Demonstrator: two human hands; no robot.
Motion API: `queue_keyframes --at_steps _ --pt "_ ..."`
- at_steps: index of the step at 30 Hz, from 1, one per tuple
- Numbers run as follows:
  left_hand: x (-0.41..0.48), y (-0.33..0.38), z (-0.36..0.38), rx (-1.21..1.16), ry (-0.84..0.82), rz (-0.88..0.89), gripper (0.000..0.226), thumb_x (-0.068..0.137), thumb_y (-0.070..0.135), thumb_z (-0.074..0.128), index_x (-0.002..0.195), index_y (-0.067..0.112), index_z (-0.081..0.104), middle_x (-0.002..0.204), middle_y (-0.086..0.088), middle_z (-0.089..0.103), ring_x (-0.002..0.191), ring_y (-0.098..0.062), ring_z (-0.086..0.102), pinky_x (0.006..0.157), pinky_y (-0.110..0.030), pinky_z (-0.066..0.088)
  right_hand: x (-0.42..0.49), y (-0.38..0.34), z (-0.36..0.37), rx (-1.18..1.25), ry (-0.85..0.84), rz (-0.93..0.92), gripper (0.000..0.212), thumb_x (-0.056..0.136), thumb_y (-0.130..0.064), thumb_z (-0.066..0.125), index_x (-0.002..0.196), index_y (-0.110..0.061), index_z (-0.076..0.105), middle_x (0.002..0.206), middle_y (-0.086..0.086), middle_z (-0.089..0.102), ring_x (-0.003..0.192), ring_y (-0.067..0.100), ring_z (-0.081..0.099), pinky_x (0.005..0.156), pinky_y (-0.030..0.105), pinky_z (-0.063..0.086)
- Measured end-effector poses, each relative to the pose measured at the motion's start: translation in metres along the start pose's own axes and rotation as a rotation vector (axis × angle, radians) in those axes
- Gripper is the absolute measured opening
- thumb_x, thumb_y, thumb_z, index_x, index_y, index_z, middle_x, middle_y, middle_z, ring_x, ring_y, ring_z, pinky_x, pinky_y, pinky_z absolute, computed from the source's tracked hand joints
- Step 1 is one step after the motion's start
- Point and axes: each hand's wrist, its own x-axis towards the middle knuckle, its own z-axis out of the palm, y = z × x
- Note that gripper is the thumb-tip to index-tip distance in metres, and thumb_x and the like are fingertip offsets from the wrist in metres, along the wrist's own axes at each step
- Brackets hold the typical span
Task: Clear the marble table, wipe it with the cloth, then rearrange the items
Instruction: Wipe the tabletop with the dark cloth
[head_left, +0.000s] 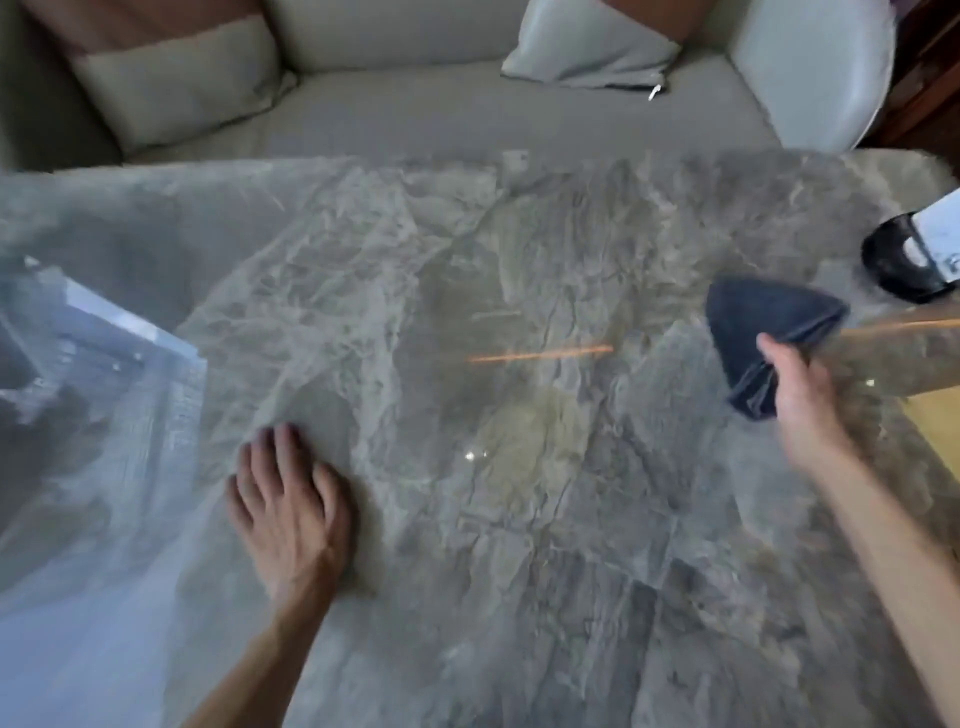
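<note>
The grey veined marble table (519, 249) fills most of the head view, glossy with reflections. My right hand (800, 400) grips a folded dark blue cloth (763, 322) at the right side of the table, the cloth fanning out beyond my fingers. My left hand (291, 499) lies flat on the marble at lower left, palm down, fingers together, holding nothing.
A black object with a white paper or label (914, 260) sits at the table's right edge. Beyond the far edge stands a light grey sofa (467, 104) with cushions (587, 47). A window reflection glares across the table's left part.
</note>
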Motion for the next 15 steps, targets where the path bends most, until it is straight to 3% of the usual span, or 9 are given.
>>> queue_keyframes --at_steps 1,3,5,7,9,11,13,15 --pt "0.001 0.000 0.005 0.001 0.025 -0.001 0.065 0.087 0.039 0.023 0.149 0.018 0.023 0.156 -0.008 0.028 0.146 -0.028 0.019 0.120 -0.045 0.010 0.005 0.000 0.014 -0.082 0.009 -0.029 0.085 0.054 -0.066 0.061 0.119 -0.011 0.061 0.108 0.005 0.058 0.107 0.026 0.057 0.091 0.036 0.042" --pt "-0.001 -0.005 0.008 -0.001 0.047 -0.009 0.065 0.087 0.035 0.026 0.149 0.018 0.020 0.157 -0.006 0.027 0.146 -0.025 0.018 0.121 -0.043 0.009 0.009 0.006 0.044 -0.137 -0.027 -0.061 0.069 0.079 -0.052 0.057 0.129 -0.004 0.053 0.115 0.009 0.056 0.112 0.025 0.054 0.081 0.024 0.036" --pt "0.001 -0.006 0.010 -0.009 0.061 0.002 0.064 0.087 0.033 0.028 0.149 0.019 0.020 0.157 -0.005 0.025 0.147 -0.024 0.017 0.122 -0.044 0.010 0.011 0.012 0.062 -0.237 -0.042 -0.114 0.053 0.093 -0.038 0.053 0.135 -0.007 0.047 0.127 0.009 0.053 0.122 0.026 0.048 0.087 0.023 0.033" --pt "0.002 -0.007 0.011 0.007 0.060 0.023 0.062 0.087 0.033 0.028 0.148 0.021 0.023 0.157 -0.005 0.025 0.147 -0.026 0.016 0.121 -0.046 0.010 -0.002 0.014 0.077 -0.308 -0.089 -0.143 0.057 0.093 -0.039 0.052 0.142 -0.013 0.040 0.137 0.008 0.049 0.128 0.024 0.043 0.090 0.021 0.029" --pt "0.002 -0.007 0.012 0.012 0.075 0.034 0.060 0.088 0.033 0.028 0.147 0.023 0.026 0.157 -0.006 0.025 0.147 -0.027 0.016 0.121 -0.047 0.011 -0.009 0.016 0.089 -0.371 -0.136 -0.189 0.072 0.081 -0.050 0.052 0.143 -0.016 0.039 0.145 0.010 0.044 0.131 0.025 0.041 0.092 0.020 0.029" --pt "0.002 -0.007 0.012 -0.008 0.083 0.033 0.060 0.088 0.034 0.028 0.147 0.023 0.027 0.156 -0.008 0.026 0.146 -0.029 0.017 0.120 -0.049 0.011 -0.014 0.020 0.097 -0.454 -0.188 -0.287 0.070 0.075 -0.053 0.048 0.137 -0.020 0.045 0.142 0.011 0.048 0.129 0.026 0.044 0.097 0.019 0.031" --pt "0.003 -0.005 0.012 -0.025 0.087 0.024 0.059 0.088 0.034 0.028 0.146 0.022 0.028 0.155 -0.009 0.026 0.146 -0.029 0.016 0.120 -0.051 0.012 -0.015 0.027 0.102 -0.477 -0.255 -0.349 0.059 0.077 -0.055 0.050 0.129 -0.028 0.050 0.136 0.011 0.053 0.128 0.027 0.047 0.111 0.034 0.034" --pt "0.002 -0.004 0.010 -0.040 0.082 0.011 0.058 0.088 0.034 0.028 0.145 0.022 0.029 0.154 -0.010 0.026 0.146 -0.030 0.016 0.120 -0.052 0.011 -0.019 0.031 0.106 -0.524 -0.354 -0.409 0.049 0.081 -0.054 0.049 0.126 -0.036 0.050 0.139 0.007 0.052 0.133 0.024 0.044 0.113 0.046 0.033"
